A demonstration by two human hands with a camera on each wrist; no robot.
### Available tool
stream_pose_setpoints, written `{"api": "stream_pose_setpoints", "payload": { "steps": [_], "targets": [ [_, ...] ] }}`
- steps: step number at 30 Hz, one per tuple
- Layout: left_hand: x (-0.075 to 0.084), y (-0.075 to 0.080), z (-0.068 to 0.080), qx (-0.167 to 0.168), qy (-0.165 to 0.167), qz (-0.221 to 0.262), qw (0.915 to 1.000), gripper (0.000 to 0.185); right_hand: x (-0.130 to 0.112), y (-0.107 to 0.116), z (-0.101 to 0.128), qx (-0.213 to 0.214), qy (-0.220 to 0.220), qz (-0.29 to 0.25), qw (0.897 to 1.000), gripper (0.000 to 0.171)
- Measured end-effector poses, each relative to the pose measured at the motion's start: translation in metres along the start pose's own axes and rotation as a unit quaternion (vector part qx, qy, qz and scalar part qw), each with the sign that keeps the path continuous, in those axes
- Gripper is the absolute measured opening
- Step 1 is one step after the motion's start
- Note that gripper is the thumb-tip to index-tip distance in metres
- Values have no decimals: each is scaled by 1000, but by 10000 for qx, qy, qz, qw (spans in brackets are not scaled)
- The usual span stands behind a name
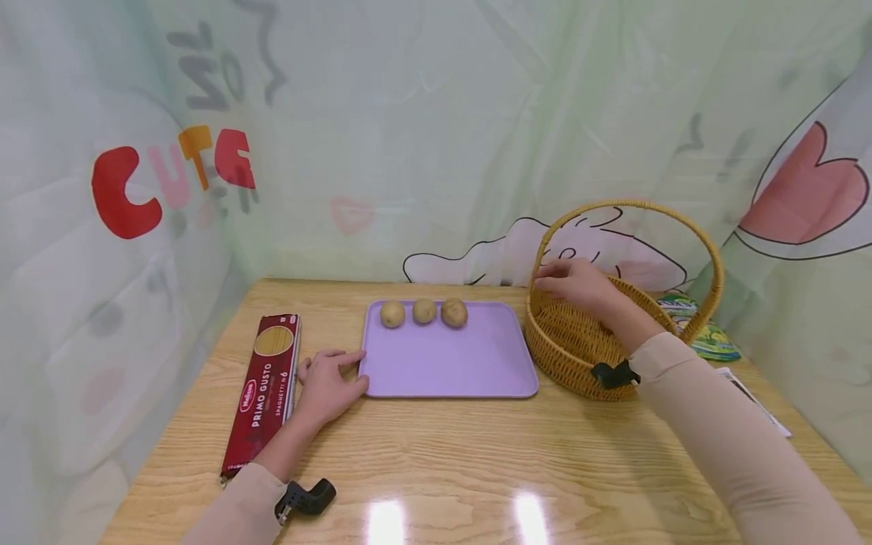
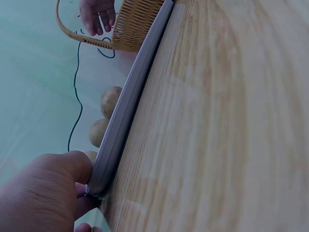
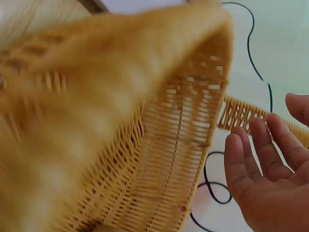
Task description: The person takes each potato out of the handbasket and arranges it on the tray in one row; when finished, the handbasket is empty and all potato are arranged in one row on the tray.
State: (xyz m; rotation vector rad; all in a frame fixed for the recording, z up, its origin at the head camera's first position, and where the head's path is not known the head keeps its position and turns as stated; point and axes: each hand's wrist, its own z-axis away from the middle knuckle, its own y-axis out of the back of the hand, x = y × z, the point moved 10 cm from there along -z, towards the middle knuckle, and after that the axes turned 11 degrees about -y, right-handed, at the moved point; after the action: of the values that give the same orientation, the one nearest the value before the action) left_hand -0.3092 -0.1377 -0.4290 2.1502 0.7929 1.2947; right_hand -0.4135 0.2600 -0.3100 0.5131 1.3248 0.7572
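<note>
A lilac tray lies on the table with three potatoes in a row along its far edge. At its left side my left hand touches the rim, thumb at the near corner and a finger farther up. The left wrist view shows that thumb at the tray's edge. My right hand is over the wicker basket, close to the left side of its tall handle. Seen in the right wrist view, its fingers are loosely extended and hold nothing.
A red spaghetti pack lies left of my left hand. Green and yellow packets are behind the basket at the right, and a white flat item lies nearer. A printed curtain hangs behind the table.
</note>
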Motion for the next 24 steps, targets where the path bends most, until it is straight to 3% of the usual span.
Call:
{"api": "stream_pose_setpoints", "payload": {
  "steps": [10,16,24],
  "targets": [
    [0,2,0,32,2,-14,10000,44,26,29,-6,294,-379,279,9985,51],
    [-1,0,0,-42,70,14,10000,44,44,45,-5,530,-428,823,9943,58],
    [-1,0,-2,-31,35,-31,10000,44,65,59,-6,510,-595,1068,9912,60]
  ]
}}
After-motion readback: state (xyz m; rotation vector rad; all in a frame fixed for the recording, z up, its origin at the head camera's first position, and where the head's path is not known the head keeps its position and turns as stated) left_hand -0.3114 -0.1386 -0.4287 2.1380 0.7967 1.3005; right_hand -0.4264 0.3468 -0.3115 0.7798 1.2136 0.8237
